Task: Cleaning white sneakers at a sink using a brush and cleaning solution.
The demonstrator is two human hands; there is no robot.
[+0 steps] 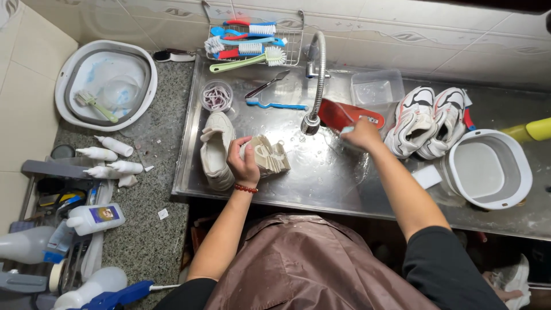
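A cream-coloured fabric shoe with a ribbed sole is held tipped on its side at the near left of the wet steel table. A red foam insole with a blue-and-white printed patch is held slanted just right of the tap, its far end raised off the table.

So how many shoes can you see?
4: one cream shoe lying beside the left hand, another held in it, and two white sneakers right of the tap. More may be hidden.
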